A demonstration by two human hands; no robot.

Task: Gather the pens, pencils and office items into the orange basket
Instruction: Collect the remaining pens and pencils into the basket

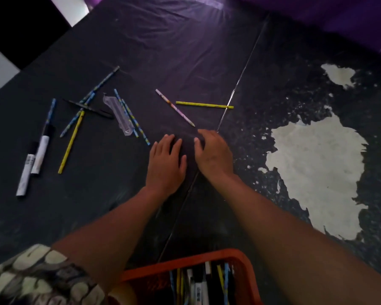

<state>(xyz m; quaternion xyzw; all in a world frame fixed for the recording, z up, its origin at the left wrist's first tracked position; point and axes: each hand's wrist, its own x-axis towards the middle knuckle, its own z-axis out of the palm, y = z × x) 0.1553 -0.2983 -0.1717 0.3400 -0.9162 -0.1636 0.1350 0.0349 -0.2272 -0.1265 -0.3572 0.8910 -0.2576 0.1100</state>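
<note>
The orange basket [186, 261] is sitting at the near edge of the table [185, 51], already holding several pens and pencils upright. Both hands are lying side by side on the dark cover around the table's middle: the left hand [166, 162] is flat with fingers straight, grasping nothing; the right hand [213, 154] is resting with fingers relaxed, likewise holding nothing. Just beyond the right hand's fingertips a white pencil [175, 107] is lying, and a yellow pencil [204, 104] beside it. Toward the left edge, two markers [34, 159], a clear ruler [119, 114], another yellow pencil [72, 140] and several blue pencils [131, 116] are lying scattered.
</note>
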